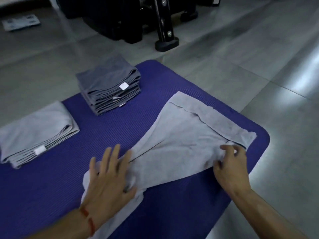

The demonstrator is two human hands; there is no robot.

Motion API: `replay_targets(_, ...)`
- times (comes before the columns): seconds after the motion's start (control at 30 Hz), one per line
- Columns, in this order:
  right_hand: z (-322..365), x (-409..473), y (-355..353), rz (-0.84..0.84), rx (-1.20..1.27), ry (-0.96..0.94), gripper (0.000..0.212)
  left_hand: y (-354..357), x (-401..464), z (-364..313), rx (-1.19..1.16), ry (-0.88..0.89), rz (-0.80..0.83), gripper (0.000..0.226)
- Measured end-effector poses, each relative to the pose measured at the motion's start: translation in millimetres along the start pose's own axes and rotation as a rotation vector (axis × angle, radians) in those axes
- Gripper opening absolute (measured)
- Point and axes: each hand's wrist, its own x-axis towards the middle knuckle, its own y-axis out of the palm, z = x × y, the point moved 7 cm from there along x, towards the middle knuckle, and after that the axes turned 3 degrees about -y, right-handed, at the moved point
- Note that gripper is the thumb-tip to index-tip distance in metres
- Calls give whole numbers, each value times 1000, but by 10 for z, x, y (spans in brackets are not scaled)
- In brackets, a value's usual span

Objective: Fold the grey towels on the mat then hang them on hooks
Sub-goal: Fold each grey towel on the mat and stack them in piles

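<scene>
The towel (pixel 181 145) runs near-left to far-right, left hand (pixel 107 178) pressing flat its near-left end, right hand (pixel 231 166) pinching its right edge.

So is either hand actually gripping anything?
The right hand pinches the light grey towel near its right edge; the left hand only presses it flat.

The person is wearing a red thread band (pixel 89 221) around the left wrist; both forearms are showing bare, without sleeves.
</scene>
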Motion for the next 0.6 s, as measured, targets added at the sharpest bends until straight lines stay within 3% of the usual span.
replay_targets(0.07,401,-60,143,115,-7,-202,46,259,-419,539,-174,-233,101,117)
replay_targets(0.13,852,-209,390,248,-6,-411,42,406,-619,821,-428,-377,175,118)
replay_targets(0.23,1525,-621,826,442,-10,-709,59,200,-574,1017,-783,-436,89,60)
replay_targets(0.3,1850,-898,1070,524,-106,-918,87,-106,-463,1025,-843,-289,172,46)
replay_targets(0.37,2092,-1057,1199,522,-260,-1060,103,-471,-416,940,-754,-40,380,43)
replay_targets(0.43,2321,-1083,1212,429,-338,-1134,93,-764,-381,1042,-649,24,538,48)
replay_targets(0.53,2589,-839,1037,355,-210,-1101,41,-1129,-211,1400,-357,-50,338,47)
replay_targets(0.6,2585,-618,940,411,-172,-1043,39,-1208,-275,1646,-35,-159,206,38)
